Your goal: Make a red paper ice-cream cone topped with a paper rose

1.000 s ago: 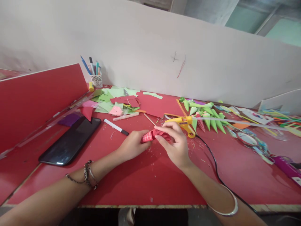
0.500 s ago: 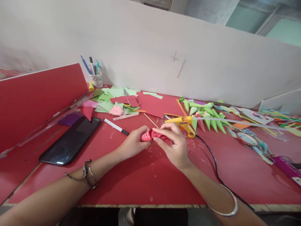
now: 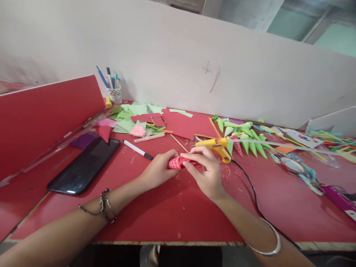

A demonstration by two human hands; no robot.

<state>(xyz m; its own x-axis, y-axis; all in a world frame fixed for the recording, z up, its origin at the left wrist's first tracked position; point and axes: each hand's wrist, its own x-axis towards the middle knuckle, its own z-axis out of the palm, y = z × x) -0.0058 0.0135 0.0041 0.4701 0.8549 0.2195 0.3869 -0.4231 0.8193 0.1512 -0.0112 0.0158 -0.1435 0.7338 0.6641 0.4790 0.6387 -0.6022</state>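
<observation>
Between my two hands is a red paper cone (image 3: 175,162) with white lines on it, held just above the table. My left hand (image 3: 159,168) closes round its left end, thumb along the near side. With fingers and thumb, my right hand (image 3: 207,172) pinches the darker red folded part at the other end; my fingers hide some of it. Just beyond my right hand lies a yellow hot glue gun (image 3: 215,144) with a long clear glue stick in its back. A thin wooden stick (image 3: 179,142) lies behind the cone. Left of my left hand is a white marker (image 3: 137,149) with a black cap.
A black phone (image 3: 83,167) lies on the left. Green and red paper scraps (image 3: 130,115) spread along the back, below a pen cup (image 3: 115,95). Several green paper cones (image 3: 247,137) are piled right of the glue gun, whose black cord (image 3: 251,185) runs to the table's front edge.
The paper cone has turned slightly in my hands, so its open folded edge shows less and more of its lined side faces up. My hands stay in nearly the same place.
</observation>
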